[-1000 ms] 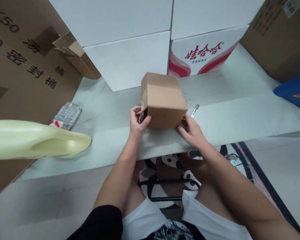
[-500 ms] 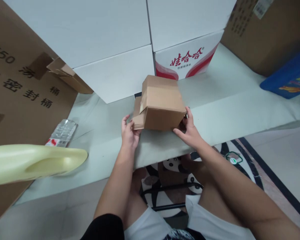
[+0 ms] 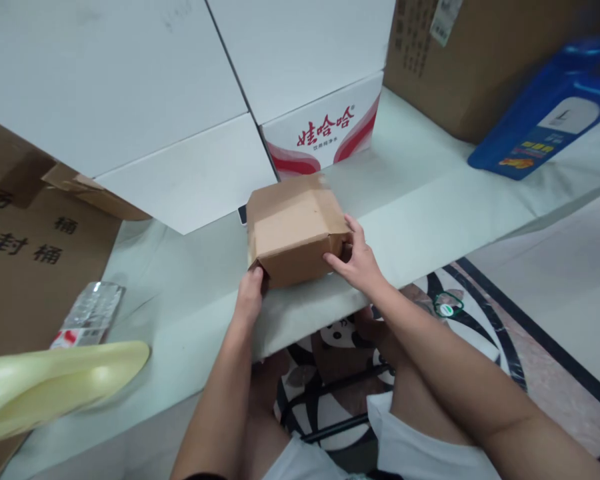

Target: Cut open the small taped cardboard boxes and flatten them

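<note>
A small brown cardboard box (image 3: pixel 295 220) is between my two hands, near the front edge of the cloth-covered table (image 3: pixel 190 300). My left hand (image 3: pixel 251 293) grips its near left corner, fingers mostly hidden behind the cardboard. At the right end, my right hand (image 3: pixel 356 261) has its thumb on the front face and its fingers around the side, by a folded-in flap. The box's underside is hidden, so I cannot tell whether it rests on the cloth.
Behind the box stand stacked white cartons (image 3: pixel 180 180), one with red lettering. A blue bottle (image 3: pixel 535 120) stands at the right before a large carton (image 3: pixel 445 67). On the left are a clear plastic bottle (image 3: pixel 93 310), a pale yellow curved object (image 3: pixel 80 380) and a big printed carton (image 3: pixel 40 267).
The small box has turned and its left side flap no longer sticks out. My left hand has shifted to the near left corner. The camera view has swung to the right.
</note>
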### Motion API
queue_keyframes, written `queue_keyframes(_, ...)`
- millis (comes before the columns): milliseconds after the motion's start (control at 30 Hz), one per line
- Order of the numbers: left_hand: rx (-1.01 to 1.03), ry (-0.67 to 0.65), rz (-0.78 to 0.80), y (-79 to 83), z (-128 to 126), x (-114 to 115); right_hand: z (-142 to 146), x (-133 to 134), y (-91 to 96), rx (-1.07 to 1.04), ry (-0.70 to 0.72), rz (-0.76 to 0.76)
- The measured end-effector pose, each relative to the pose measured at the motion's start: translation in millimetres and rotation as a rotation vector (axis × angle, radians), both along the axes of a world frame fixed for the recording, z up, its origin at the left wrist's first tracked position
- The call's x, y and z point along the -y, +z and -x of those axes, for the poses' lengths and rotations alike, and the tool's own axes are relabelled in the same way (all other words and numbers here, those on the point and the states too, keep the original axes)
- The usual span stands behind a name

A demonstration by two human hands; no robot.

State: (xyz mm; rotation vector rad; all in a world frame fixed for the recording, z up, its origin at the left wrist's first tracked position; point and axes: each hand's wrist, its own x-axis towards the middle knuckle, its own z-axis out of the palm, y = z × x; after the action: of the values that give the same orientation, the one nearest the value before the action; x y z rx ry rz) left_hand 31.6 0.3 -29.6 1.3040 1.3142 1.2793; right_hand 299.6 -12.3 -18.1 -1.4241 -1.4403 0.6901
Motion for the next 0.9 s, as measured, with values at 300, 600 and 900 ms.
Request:
queue_keyframes(300,-0.085,0.211,-0.190,17.2,-3,5,-7,1,6.2,-0.074,-0.061,0.017)
queue_keyframes(600,0.238,0.251,-0.164,23.4,-3,11,-9,3,12.4,-0.047,-0.130,-0.008)
queue_keyframes(900,0.321,0.180,0.043,25.2,4,15,-24,-2,17.7,-0.243,-0.121,-0.099)
